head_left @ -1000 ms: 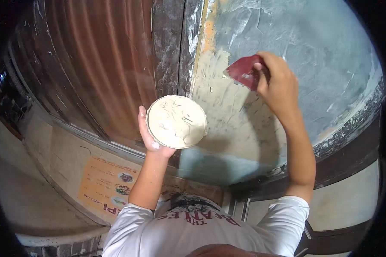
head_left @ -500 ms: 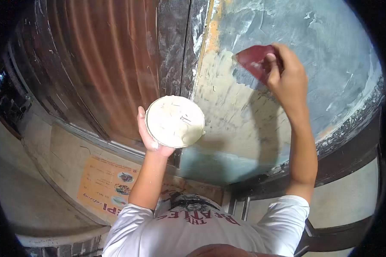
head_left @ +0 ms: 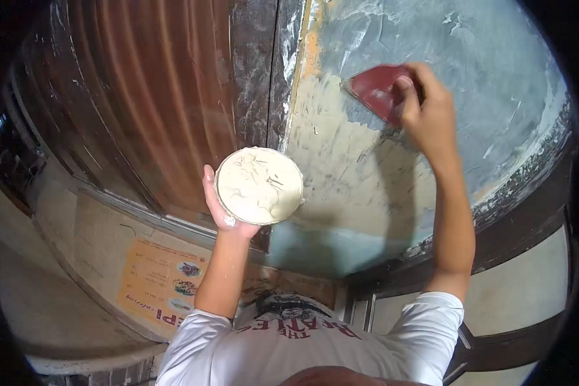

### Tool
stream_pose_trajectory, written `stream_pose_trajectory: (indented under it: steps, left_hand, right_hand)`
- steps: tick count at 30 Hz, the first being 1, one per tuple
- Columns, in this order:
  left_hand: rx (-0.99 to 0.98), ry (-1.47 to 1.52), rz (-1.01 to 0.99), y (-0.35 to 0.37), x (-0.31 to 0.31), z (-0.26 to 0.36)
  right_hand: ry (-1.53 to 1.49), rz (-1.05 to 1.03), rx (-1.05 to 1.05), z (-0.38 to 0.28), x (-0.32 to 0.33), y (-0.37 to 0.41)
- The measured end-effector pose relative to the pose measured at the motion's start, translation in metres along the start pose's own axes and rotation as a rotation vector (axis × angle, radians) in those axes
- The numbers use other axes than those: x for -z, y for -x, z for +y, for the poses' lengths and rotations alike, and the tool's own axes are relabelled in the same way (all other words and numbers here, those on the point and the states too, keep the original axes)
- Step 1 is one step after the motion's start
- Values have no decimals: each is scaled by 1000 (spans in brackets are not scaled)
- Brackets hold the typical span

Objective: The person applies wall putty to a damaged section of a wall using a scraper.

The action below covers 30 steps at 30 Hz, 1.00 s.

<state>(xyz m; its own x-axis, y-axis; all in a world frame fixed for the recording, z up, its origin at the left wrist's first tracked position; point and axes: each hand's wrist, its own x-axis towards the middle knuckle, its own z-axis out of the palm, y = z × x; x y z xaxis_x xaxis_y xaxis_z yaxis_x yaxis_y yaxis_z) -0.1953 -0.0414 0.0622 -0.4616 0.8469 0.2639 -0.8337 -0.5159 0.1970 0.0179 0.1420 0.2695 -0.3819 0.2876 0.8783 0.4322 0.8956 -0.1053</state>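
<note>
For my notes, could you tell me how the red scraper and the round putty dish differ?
The red scraper is flat, angular and pressed against the wall by the right hand. The putty dish is round, filled with cream putty and held lower in the left hand. Both are hand-held.

The scraper [head_left: 376, 90] pinched in the right hand [head_left: 431, 112] is a dull dark red. Around that grip the wall [head_left: 489, 71] is chalky blue-grey with whitish swirls. Just below the blade there's a streaky cream-beige putty patch [head_left: 347, 167]. The tub [head_left: 258, 185] in the left hand [head_left: 222, 209] is the same off-white, all swirl marks. Left of that grip the shutter [head_left: 154, 96] is rusty brown with ribs. Below it, the poster [head_left: 161, 283] is orange and the shirt [head_left: 289, 350] is white with red lettering.
</note>
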Motion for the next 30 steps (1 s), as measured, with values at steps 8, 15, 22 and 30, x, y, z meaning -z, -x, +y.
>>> stream_pose_trajectory:
  steps: [8,15,22,30]
  left_hand:
    - [23,17,15,5,-9,-7]
    - [34,-14,-84,7,-20,-10]
    - [109,67,-136,7,-34,-14]
    - [123,87,-175,14,-38,-37]
  right_hand:
    - [45,-6,-16,-1,0,-6]
    - [-39,-233,611,-1,28,29]
    - [-79,-415,724,-31,35,87]
    - [-136,-318,745,-27,41,103]
